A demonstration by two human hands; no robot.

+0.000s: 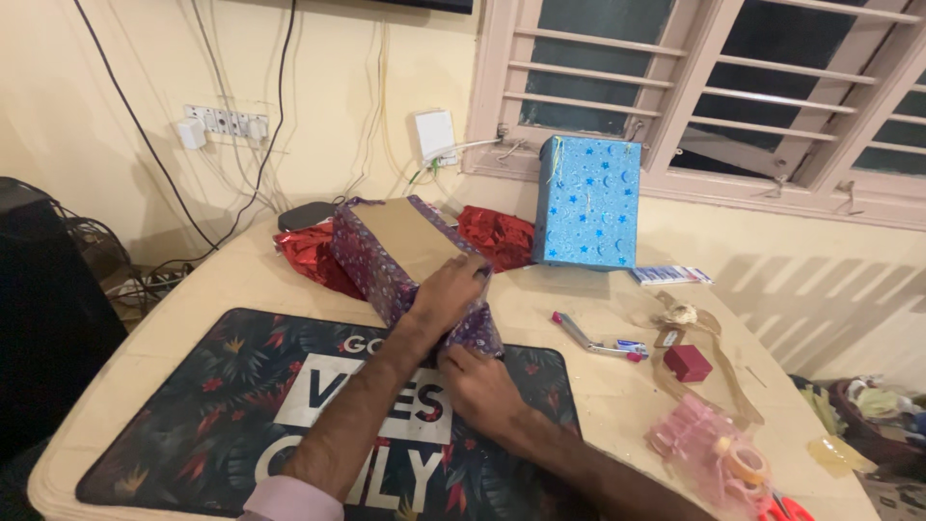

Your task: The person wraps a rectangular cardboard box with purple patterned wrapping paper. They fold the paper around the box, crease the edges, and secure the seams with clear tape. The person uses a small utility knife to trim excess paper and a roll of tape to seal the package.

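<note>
While my left hand (451, 286) presses flat on the purple-papered box (405, 253) lying on the bench (617, 386) to steady it, my right hand (479, 384) pinches the end flap of paper (475, 328) to keep it folded.

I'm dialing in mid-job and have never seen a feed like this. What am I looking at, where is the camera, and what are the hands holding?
There is no machine here: a person works with two bare hands, and the single picture comes from a camera on their head, looking down. The left hand presses on top of a long box partly covered in purple wrapping paper. The right hand folds that paper at the box's near end. The box lies on a beige table, at the edge of a dark mat. Nearby are red foil, a box wrapped in blue starry paper, a cutter, a small red box and rolls of tape.
</note>
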